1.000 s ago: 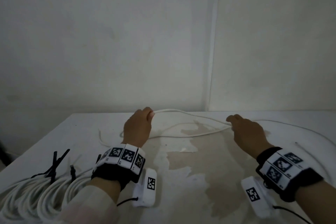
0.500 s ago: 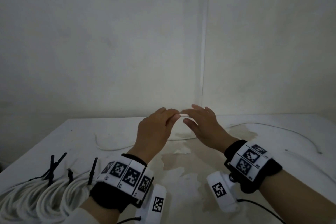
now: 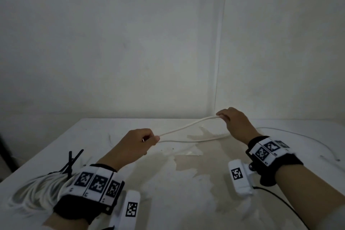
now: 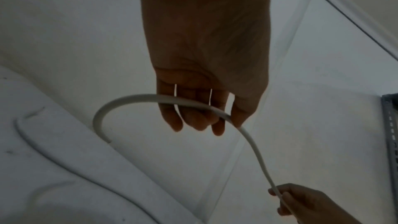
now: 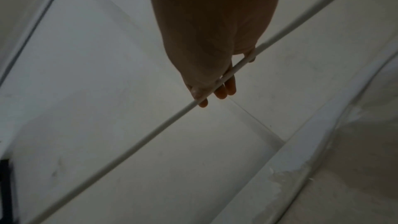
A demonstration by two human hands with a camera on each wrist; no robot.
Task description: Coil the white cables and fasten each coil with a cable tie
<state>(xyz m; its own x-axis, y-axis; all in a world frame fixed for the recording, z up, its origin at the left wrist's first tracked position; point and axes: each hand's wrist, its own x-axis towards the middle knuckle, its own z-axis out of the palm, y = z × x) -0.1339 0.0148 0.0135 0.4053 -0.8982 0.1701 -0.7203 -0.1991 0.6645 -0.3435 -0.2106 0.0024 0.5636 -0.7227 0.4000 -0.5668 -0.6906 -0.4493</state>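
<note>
Two hands' fingers pinching one white cable (image 3: 188, 127), left hand (image 3: 137, 143), right hand (image 3: 236, 124), stained white table (image 3: 186, 183), bare white corner walls (image 3: 112, 43)

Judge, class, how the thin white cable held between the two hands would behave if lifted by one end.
The thin white cable probably flops: it sags between the left hand and right hand. It seems light, since fingers alone carry it. Its springy curve suggests some stiffness.

Bare workrm/storerm: blank walls (image 3: 130, 43), worn table (image 3: 186, 183), slotted metal upright (image 4: 390, 125).
</note>
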